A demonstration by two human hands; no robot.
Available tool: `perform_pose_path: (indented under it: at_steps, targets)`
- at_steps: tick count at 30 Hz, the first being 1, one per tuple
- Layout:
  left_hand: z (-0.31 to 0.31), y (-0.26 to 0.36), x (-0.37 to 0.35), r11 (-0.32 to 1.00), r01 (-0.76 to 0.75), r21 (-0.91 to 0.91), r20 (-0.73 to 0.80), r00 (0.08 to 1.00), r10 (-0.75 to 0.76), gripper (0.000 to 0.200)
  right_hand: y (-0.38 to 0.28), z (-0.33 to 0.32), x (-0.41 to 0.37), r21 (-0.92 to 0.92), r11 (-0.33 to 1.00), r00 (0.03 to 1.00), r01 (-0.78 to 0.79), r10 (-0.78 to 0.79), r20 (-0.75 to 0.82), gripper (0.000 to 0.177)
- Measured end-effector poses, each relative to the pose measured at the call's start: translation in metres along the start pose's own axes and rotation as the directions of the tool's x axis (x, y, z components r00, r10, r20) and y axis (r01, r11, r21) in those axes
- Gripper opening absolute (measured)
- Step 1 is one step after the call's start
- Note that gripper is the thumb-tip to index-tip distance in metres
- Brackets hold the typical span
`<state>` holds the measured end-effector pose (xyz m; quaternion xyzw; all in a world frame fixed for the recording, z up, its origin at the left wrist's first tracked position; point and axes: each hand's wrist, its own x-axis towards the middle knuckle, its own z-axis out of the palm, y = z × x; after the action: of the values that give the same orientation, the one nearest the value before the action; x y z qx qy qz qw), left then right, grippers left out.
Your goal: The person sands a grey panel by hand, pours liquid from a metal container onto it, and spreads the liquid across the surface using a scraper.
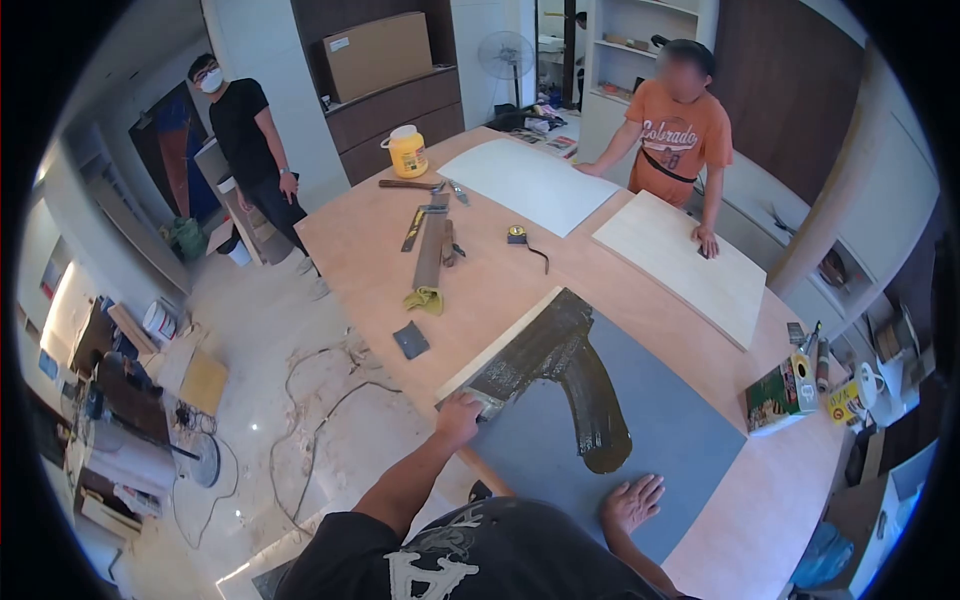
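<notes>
A grey sheet lies in front of me, with a pale wooden strip showing along its far left edge. Wet brownish glue covers part of it in a wide band and a curved tail. My left hand is closed on a small flat spreader, mostly hidden by the fingers, at the near left end of the glue band. Flat on the grey sheet, right of the glue tail, rests my right hand, fingers stretched and holding nothing.
On the table are a yellow tub, hammer, tape measure, white sheet and green box. A person in orange touches a pale board. Another person stands left. Cables cross the floor.
</notes>
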<state>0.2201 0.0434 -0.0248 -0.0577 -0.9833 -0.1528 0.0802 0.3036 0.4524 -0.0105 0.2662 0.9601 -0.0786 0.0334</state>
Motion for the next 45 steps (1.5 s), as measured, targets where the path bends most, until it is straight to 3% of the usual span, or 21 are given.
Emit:
perform_pose_path:
  at_steps: [38,41,45]
  targets:
    - [0.004,0.001,-0.001,1.000,-0.019,0.022,-0.083,0.996,0.021,0.017,-0.003,-0.005,-0.002,0.024,1.000,1.000,0.003,-0.004,0.021,0.071]
    - [0.004,0.001,-0.001,0.999,-0.022,0.025,-0.077,0.997,0.024,0.016,-0.005,-0.008,-0.003,0.022,1.000,1.000,0.002,-0.002,0.017,0.070]
    - [0.006,0.000,0.001,0.998,0.034,0.051,0.042,0.998,-0.037,0.020,-0.005,-0.007,-0.003,0.013,1.000,1.000,0.008,-0.008,0.000,0.070]
